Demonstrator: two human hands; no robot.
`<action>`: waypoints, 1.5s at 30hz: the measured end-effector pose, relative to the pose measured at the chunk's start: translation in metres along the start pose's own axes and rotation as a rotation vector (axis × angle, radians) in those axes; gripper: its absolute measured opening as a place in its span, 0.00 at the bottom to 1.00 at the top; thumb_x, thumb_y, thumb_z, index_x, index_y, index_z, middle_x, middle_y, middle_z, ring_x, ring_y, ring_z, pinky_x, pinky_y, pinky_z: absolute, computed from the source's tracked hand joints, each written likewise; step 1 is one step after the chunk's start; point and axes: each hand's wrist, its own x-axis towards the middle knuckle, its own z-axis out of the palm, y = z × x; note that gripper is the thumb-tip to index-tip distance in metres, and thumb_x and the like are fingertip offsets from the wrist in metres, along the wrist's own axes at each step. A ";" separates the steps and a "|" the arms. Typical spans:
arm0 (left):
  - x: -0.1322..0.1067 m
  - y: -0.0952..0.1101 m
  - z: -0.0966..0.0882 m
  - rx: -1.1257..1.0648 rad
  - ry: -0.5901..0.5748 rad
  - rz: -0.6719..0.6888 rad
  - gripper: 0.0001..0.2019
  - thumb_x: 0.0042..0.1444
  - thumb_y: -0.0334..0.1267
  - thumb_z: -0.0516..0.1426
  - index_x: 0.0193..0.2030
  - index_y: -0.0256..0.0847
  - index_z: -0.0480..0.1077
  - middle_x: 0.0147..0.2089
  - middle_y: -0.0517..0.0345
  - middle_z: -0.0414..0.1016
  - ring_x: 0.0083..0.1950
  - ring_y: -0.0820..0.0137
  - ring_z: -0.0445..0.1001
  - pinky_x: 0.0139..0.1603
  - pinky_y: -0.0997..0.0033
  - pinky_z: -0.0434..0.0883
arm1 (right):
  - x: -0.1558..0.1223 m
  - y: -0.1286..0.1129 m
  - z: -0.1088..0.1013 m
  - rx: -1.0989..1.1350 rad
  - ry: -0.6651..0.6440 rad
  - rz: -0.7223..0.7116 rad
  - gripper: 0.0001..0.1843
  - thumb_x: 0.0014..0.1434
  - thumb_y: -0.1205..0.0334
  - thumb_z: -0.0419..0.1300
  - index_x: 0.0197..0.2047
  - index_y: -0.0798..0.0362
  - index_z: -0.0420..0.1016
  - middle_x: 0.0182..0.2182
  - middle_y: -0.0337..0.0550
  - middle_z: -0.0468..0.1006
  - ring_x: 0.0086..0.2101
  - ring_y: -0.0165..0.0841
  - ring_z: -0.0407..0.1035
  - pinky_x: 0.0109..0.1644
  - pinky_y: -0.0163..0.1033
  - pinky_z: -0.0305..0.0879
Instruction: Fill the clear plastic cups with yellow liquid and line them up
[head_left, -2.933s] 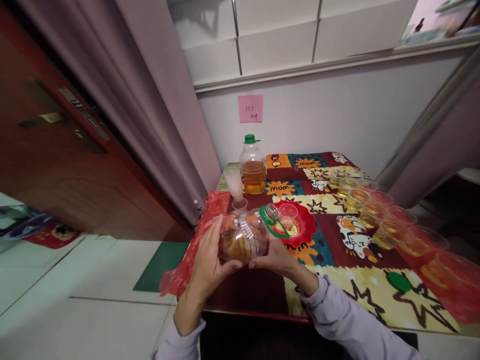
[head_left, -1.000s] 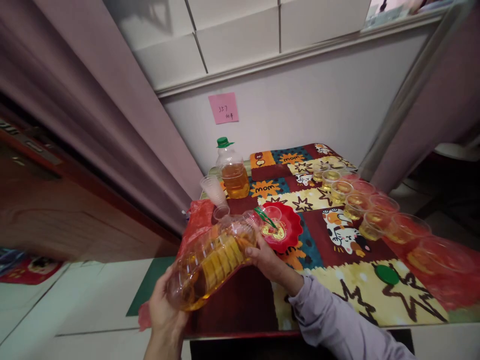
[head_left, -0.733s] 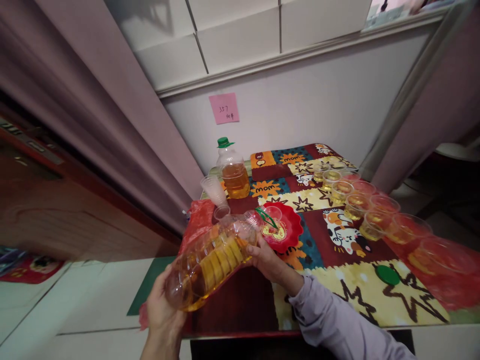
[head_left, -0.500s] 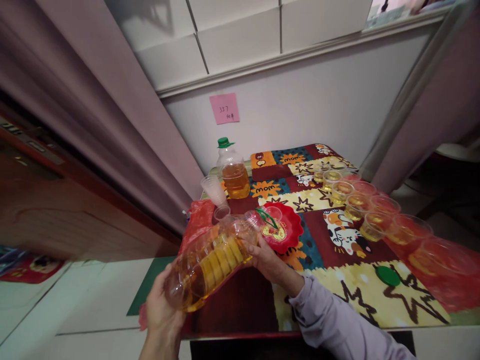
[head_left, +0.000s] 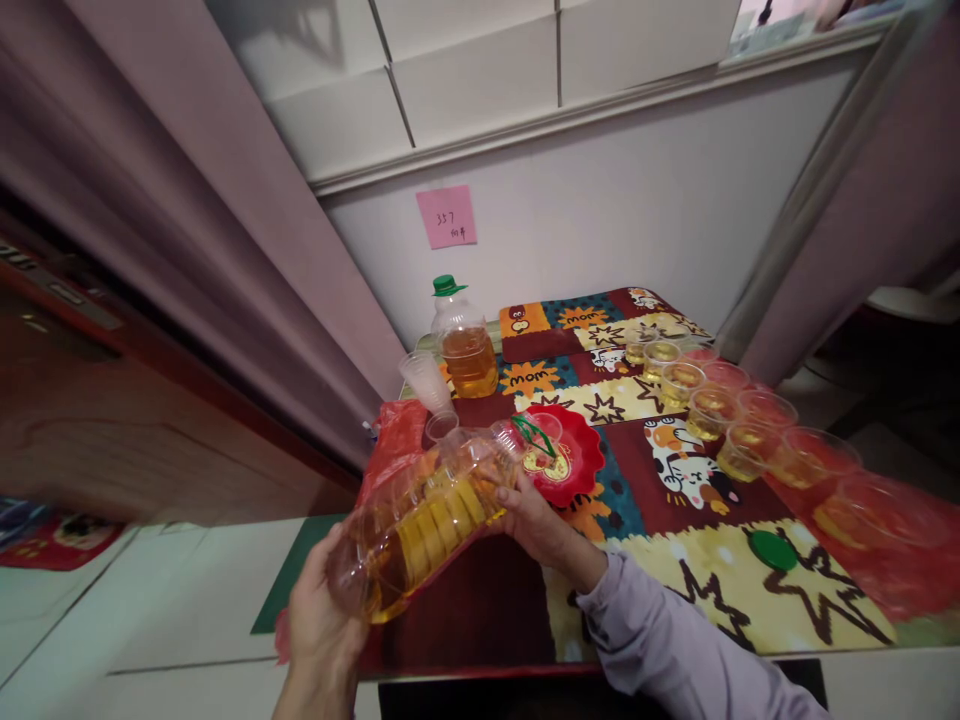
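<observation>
Both of my hands hold a large clear plastic bottle of yellow oil-like liquid, tilted so its neck points up and right. My left hand cups the base, and my right hand grips it near the neck. A green strap-like loop shows at the bottle's mouth, over a red scalloped plate holding a clear cup. On the cloth to the right lies a round green cap. Clear plastic cups with yellow liquid stand in rows along the right side.
A second bottle with a green cap stands at the back left, partly filled with amber liquid. Beside it leans a stack of clear cups. Red plastic lies at the table's left edge. A pink note is on the wall.
Almost nothing differs. The whole view has shifted very slightly left, while both hands keep the bottle at about the same tilt.
</observation>
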 end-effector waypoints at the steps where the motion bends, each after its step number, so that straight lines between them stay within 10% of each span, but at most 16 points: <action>1: -0.001 0.000 0.001 -0.005 0.002 -0.001 0.09 0.62 0.30 0.59 0.36 0.37 0.83 0.35 0.56 0.87 0.35 0.68 0.85 0.36 0.74 0.82 | 0.000 -0.001 0.000 -0.001 -0.002 0.001 0.44 0.58 0.47 0.77 0.71 0.39 0.63 0.68 0.49 0.77 0.56 0.47 0.80 0.43 0.47 0.84; 45: -0.002 0.004 0.012 0.078 -0.025 0.020 0.07 0.62 0.33 0.61 0.38 0.39 0.82 0.39 0.56 0.87 0.37 0.67 0.84 0.38 0.70 0.81 | -0.001 -0.010 0.002 0.044 -0.010 -0.011 0.42 0.60 0.45 0.76 0.72 0.35 0.65 0.65 0.45 0.78 0.56 0.46 0.79 0.45 0.49 0.86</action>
